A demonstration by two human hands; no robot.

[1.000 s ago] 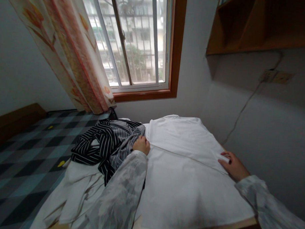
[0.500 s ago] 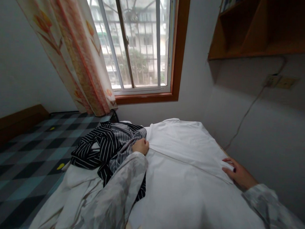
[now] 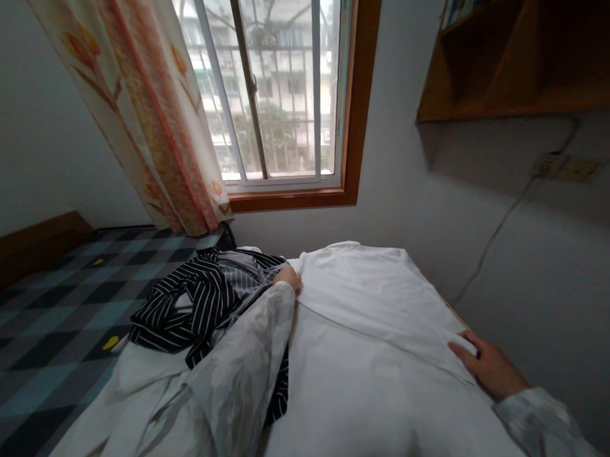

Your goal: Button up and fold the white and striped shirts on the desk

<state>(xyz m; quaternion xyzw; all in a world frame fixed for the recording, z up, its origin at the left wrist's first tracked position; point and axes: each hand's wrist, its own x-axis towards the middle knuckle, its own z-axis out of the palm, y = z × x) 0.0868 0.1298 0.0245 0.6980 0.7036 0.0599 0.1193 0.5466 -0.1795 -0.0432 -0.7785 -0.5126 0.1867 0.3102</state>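
White garment [image 3: 374, 377]: I see it spread mostly flat between the two hands, a long fold edge slanting across it.
Left hand [image 3: 288, 277]: at the garment's left edge, fingers curled together; I cannot tell what they clamp.
Right hand [image 3: 490, 363]: at the opposite edge, thumb and fingers closed on a bit of the garment.
Striped cloth [image 3: 202, 305]: black and grey, bunched just beside the left hand.
Checked bedding [image 3: 36, 332]: further left, near the curtain [image 3: 153, 130].
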